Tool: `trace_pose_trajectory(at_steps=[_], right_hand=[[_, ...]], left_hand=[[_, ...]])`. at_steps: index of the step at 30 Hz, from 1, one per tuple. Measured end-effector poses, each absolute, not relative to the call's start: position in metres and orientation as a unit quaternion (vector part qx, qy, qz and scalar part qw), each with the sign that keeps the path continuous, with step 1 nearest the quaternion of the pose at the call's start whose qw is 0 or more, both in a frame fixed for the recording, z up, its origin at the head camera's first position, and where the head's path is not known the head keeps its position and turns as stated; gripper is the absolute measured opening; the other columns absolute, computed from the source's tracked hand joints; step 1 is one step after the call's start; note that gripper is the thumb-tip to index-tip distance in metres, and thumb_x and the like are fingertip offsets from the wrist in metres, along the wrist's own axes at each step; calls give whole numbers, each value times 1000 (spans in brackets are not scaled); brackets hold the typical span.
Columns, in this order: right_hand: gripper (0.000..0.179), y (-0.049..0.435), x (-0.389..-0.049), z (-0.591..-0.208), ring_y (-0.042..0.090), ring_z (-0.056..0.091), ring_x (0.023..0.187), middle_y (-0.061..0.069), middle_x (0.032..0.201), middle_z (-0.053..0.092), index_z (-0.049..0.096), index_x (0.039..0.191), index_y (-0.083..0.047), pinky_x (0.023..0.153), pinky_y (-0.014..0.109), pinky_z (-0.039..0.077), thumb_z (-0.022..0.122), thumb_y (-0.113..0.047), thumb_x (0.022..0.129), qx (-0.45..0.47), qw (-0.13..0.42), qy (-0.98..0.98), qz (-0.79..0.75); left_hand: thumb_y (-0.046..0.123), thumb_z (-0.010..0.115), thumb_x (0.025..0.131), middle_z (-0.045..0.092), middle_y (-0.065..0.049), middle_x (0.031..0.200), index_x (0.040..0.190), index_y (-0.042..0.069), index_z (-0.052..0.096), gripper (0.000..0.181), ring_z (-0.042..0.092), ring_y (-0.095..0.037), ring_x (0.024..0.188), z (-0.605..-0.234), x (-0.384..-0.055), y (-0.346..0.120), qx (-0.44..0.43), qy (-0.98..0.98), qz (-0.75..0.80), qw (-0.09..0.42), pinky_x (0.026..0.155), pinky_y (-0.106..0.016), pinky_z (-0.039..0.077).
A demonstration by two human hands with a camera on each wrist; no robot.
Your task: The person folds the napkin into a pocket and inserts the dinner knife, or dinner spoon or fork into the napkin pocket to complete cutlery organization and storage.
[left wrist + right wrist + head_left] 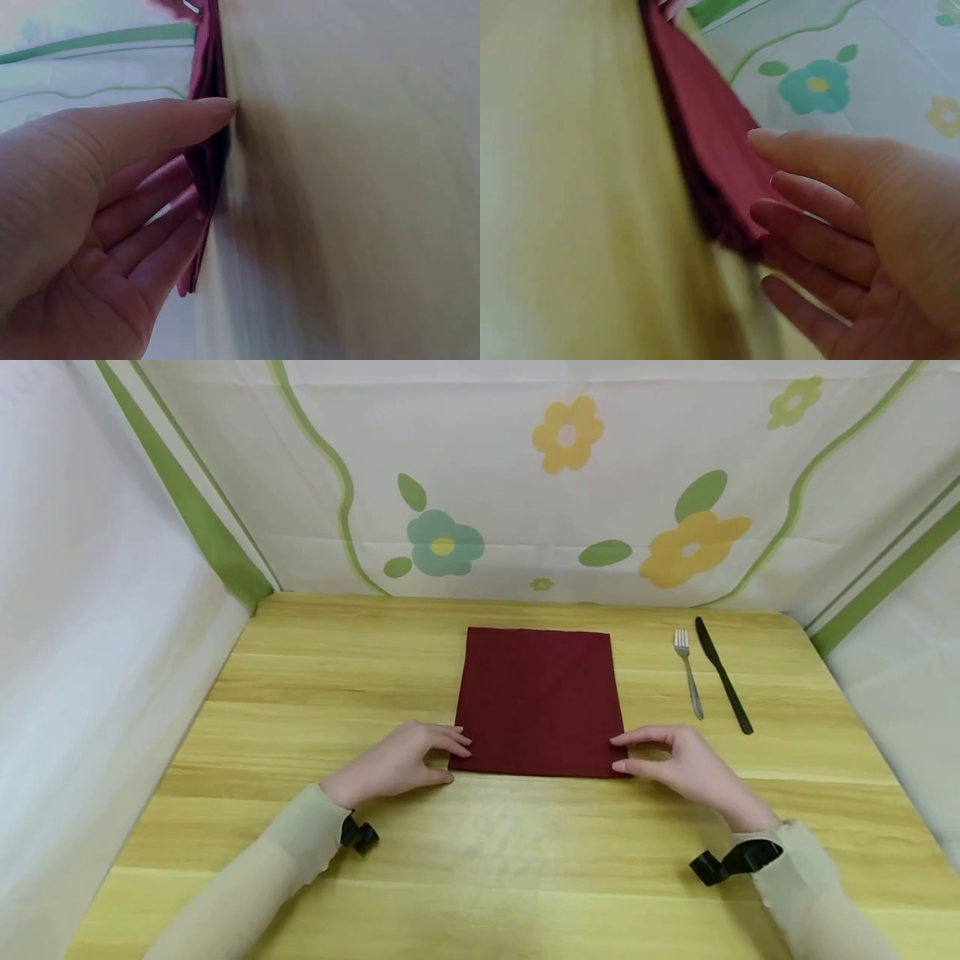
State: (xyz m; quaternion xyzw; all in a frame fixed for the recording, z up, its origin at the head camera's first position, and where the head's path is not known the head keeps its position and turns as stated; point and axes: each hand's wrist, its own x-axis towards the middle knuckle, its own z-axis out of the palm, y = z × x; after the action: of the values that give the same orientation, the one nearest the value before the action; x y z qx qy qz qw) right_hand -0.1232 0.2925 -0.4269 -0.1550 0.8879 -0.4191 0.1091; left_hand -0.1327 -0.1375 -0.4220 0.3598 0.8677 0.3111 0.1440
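1. Work piece: the dark red cloth (540, 702) lies flat on the wooden table (517, 877), between the fingers of both hands. Its near edge, at the left thumb, shows stacked layers.
2. Left hand (401, 762): fingers extended and relaxed, tips on the cloth at its near left corner; thumb apart from them, at the near edge. Whether the thumb tip bears on cloth or table cannot be told.
3. Right hand (690, 764): fingers loosely extended, thumb set apart — no pinch visible. Fingertips and thumb tip lie at the near right corner.
4. Clearance: the fork (687, 672) and knife (723, 675) lie beyond the right fingers, farther from the wearer; neither is touched.
5. Step in hand (judged): squaring and flattening the folded cloth at its near corners.
6. Next move (judged): a further fold would call for each thumb under the near edge, fingertips closing above — both corners raised evenly. If the cloth is to stay as laid, lift the fingers straight off.
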Motion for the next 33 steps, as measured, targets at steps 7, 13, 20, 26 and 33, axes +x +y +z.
trace_pose_trajectory(at_steps=[7,13,20,26,33], right_hand=[[21,297,-115,-438,23,61,124,-8,122,71,82,104,-23,100,8,35,87,-19,84,-223,56,900,-370],[23,295,-114,-442,24,64,118,-8,118,72,82,103,-20,98,9,37,86,-10,83,-255,1,904,-342],[22,296,-117,-440,22,67,111,-7,111,74,81,106,-18,97,9,39,82,-8,88,-257,-19,910,-324],[15,298,-120,-439,16,68,105,-6,108,74,80,109,-23,87,12,48,76,-18,95,-217,-3,913,-345],[15,298,-122,-440,15,68,105,-7,107,74,79,111,-27,83,13,48,72,-25,98,-191,13,914,-357]], left_hand=[[5,77,91,64,-3,135,119,8,77,28,48,-19,137,-423,-138,-144,358,857,337,154,107,-41,44],[5,77,92,64,-3,135,120,9,76,29,51,-19,135,-423,-139,-145,368,857,327,149,106,-40,46],[1,75,92,64,-4,136,123,9,75,32,51,-19,135,-422,-144,-143,383,850,326,154,106,-40,45],[-2,71,94,65,-2,133,123,12,75,32,52,-16,133,-422,-145,-142,371,852,337,151,106,-38,45],[9,72,97,68,-1,128,121,16,76,26,57,-16,127,-422,-145,-142,334,863,349,150,102,-35,48]])
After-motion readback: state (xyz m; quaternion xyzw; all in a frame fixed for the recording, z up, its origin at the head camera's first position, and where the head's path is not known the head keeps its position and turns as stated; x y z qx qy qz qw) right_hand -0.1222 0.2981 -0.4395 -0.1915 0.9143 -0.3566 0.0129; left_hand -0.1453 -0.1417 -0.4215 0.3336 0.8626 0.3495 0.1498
